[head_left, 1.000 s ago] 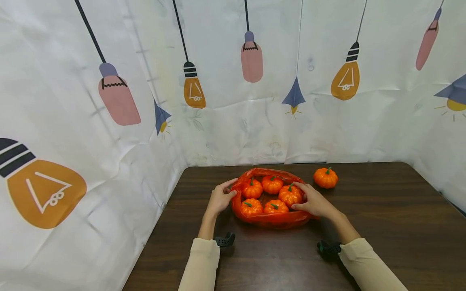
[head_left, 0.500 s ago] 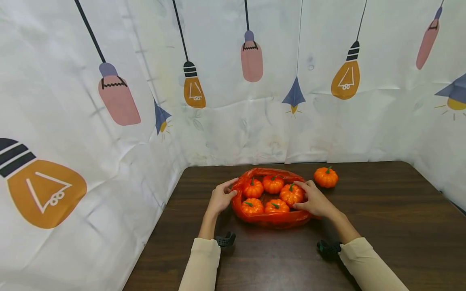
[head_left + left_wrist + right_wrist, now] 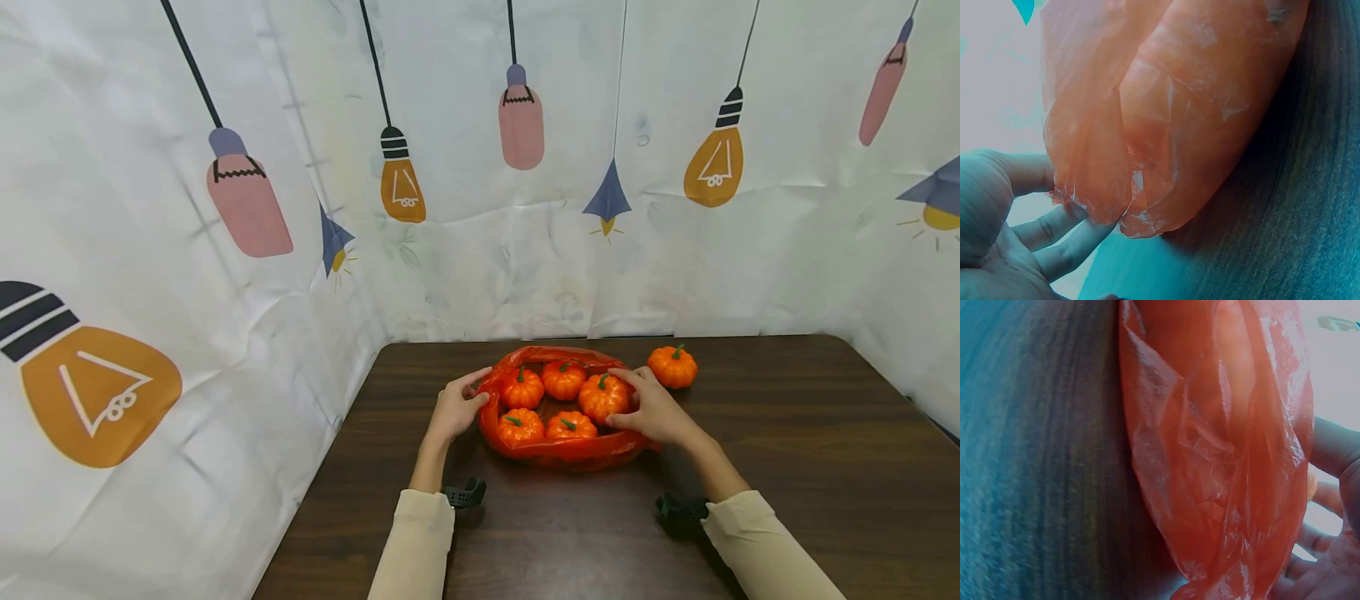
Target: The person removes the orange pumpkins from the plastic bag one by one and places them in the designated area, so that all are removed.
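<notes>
A red plastic bag (image 3: 570, 454) lies spread open on the table. Inside it sit several small orange pumpkins with green stems, one pumpkin (image 3: 564, 381) at the back and another pumpkin (image 3: 521, 426) at the front left. My left hand (image 3: 452, 412) pinches the bag's left rim; in the left wrist view, the fingertips disappear behind the crumpled film (image 3: 1141, 125). At the right side, my right hand (image 3: 656, 410) reaches over the rim, thumb and fingers around the rightmost pumpkin (image 3: 603, 400). The bag wall (image 3: 1210, 456) hides most of that grip in the right wrist view.
A lone pumpkin (image 3: 672, 367) stands outside the bag at the back right of the dark wooden table (image 3: 562, 542). White cloth (image 3: 480, 275) printed with lamps hangs behind and to the left. Each wrist wears a black camera strap.
My right hand and the rightmost pumpkin have shifted slightly to the right. My left hand stays at the bag's rim. The head view has shifted a little.
</notes>
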{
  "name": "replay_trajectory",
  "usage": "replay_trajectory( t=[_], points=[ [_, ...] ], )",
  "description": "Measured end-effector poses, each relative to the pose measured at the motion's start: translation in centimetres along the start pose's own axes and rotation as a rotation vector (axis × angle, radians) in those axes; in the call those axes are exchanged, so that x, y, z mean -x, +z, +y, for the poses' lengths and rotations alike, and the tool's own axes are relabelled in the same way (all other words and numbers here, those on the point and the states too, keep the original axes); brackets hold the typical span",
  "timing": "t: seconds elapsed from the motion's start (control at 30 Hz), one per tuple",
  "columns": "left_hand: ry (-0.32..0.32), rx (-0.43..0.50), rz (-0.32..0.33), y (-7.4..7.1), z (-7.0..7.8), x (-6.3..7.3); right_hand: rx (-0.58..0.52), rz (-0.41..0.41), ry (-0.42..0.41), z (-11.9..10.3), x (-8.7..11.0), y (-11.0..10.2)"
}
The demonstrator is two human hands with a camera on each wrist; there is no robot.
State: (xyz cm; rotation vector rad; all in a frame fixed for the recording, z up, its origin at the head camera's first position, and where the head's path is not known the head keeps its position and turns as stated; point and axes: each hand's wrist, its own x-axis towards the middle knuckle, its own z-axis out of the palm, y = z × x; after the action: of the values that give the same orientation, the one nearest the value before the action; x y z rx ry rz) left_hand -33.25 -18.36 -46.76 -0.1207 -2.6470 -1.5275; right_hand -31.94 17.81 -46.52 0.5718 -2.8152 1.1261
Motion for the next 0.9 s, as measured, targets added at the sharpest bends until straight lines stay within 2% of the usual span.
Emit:
replay_trajectory(
  t=[0.4,0.9],
  points=[
    [0.011,-0.005,0.005,0.1,-0.1,-0.1,-0.089,0.022,-0.012,-0.4,0.2,-1.4],
    [0.023,0.024,-0.027,-0.5,-0.4,0.0,-0.16,0.053,0.031,-0.2,0.8,-3.4]
  ],
)
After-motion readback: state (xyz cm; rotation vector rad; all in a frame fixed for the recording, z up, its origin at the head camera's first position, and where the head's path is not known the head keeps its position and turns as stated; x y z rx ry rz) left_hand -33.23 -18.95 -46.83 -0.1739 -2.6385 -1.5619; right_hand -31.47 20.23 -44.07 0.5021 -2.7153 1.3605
